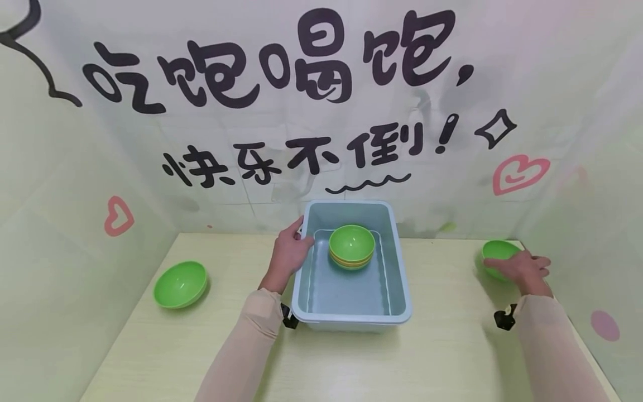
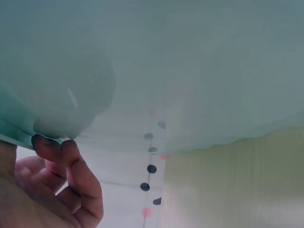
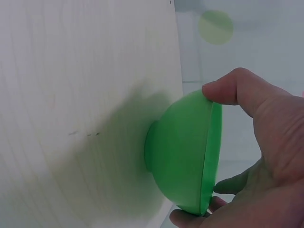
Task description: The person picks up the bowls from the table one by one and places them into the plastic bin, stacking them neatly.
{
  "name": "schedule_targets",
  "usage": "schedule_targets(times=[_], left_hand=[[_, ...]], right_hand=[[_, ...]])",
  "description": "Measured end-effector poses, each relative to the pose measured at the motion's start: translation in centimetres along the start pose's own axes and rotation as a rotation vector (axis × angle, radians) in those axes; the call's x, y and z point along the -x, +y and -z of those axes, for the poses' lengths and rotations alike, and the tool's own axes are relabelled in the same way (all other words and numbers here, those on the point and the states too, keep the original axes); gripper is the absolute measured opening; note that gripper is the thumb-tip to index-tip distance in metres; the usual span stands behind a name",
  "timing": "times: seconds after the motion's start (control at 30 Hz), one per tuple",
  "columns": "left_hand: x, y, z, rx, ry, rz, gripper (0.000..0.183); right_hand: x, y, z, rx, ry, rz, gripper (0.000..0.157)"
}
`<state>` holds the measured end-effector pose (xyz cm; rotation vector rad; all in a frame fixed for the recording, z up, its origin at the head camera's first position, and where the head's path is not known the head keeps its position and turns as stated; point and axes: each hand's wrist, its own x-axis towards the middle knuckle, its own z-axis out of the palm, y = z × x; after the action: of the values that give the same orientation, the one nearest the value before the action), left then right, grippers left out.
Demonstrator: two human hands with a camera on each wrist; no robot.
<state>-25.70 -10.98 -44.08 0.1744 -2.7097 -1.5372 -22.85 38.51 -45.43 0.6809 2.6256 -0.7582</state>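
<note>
A light blue plastic basin [image 1: 346,318] stands on the table at the middle of the head view. Inside it is a stack of bowls, a green bowl [image 1: 351,243] on top and yellow edges below. My left hand [image 1: 290,251] grips the basin's left rim, thumb over the edge; the left wrist view shows curled fingers [image 2: 88,190] against its outer wall. At the far right, my right hand [image 1: 522,269] holds another green bowl [image 3: 183,152] by its rim, with thumb and fingers on opposite sides. A third green bowl [image 1: 181,285] sits at the left.
The pale wooden table [image 1: 427,363] is enclosed by a back wall [image 1: 281,206] with large black lettering and by side walls. The right-hand bowl is close to the right wall [image 1: 593,240].
</note>
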Motion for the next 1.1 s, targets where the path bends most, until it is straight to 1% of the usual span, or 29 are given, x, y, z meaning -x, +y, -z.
schedule_targets(times=[0.07,0.13,0.27,0.33,0.47,0.63,0.93,1.1], left_hand=[[0.0,-0.1,0.1,-0.001,-0.003,0.001,0.069],[0.1,-0.1,0.1,-0.003,-0.003,0.004,0.069],[0.2,-0.1,0.0,-0.003,-0.002,0.008,0.069],[0.2,-0.1,0.0,-0.003,-0.006,0.011,0.069],[0.3,0.1,0.0,-0.003,-0.001,0.018,0.068],[0.2,0.1,-0.1,-0.001,0.001,0.017,0.068],[0.0,0.0,0.0,0.003,0.001,0.013,0.068],[-0.1,0.0,0.2,0.005,-0.001,0.012,0.069]], right_hand=[[0.2,0.0,0.0,-0.007,-0.008,0.001,0.115],[0.3,0.0,-0.1,-0.015,-0.005,0.0,0.12],[0.1,0.4,-0.5,-0.036,0.032,-0.007,0.133],[-0.1,0.5,-0.8,-0.038,0.053,-0.006,0.137],[-0.4,0.5,-1.0,-0.017,0.077,0.004,0.135],[-0.5,0.3,-1.2,0.011,0.078,0.019,0.133],[-0.4,0.6,-1.5,-0.024,0.094,0.019,0.134],[-0.4,0.9,-1.7,-0.022,0.108,0.018,0.133]])
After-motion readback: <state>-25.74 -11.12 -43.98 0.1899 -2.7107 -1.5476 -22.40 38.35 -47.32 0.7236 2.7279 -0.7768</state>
